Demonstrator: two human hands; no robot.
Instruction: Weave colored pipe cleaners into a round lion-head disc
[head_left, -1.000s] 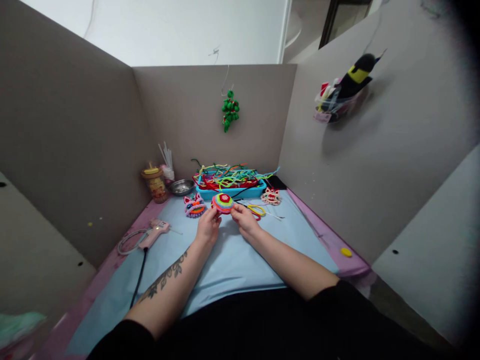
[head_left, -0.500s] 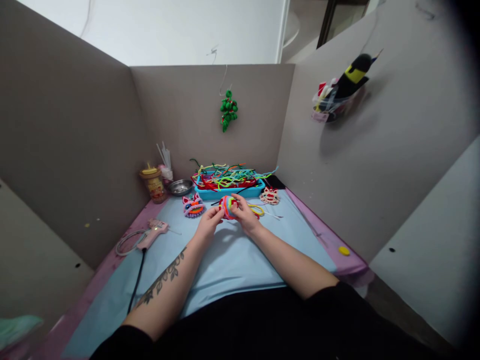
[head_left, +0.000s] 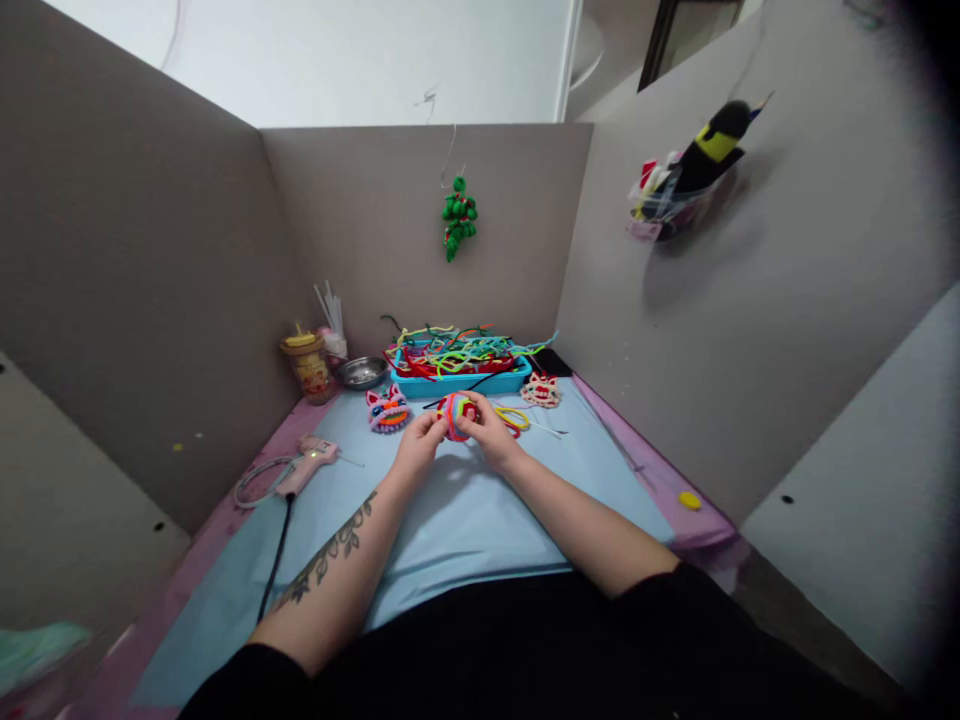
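A small round piece coiled from pipe cleaners in rainbow colours (head_left: 455, 413) is held above the light blue mat (head_left: 465, 520). My left hand (head_left: 417, 446) pinches its left side with closed fingers. My right hand (head_left: 489, 432) grips its right side, fingers curled round it. The piece is turned partly on edge, so only part of its face shows. Both forearms rest over the mat.
A blue tray (head_left: 457, 378) full of loose pipe cleaners stands at the back. Two finished animal-face pieces (head_left: 387, 409) (head_left: 541, 391) lie before it. A glue gun (head_left: 304, 464) with cord lies left, near a steel bowl (head_left: 362, 373) and a jar (head_left: 306, 366). Grey partitions enclose the desk.
The rainbow piece has been turned from facing me flat to partly on edge. Both hands have closed in round it and moved slightly toward each other.
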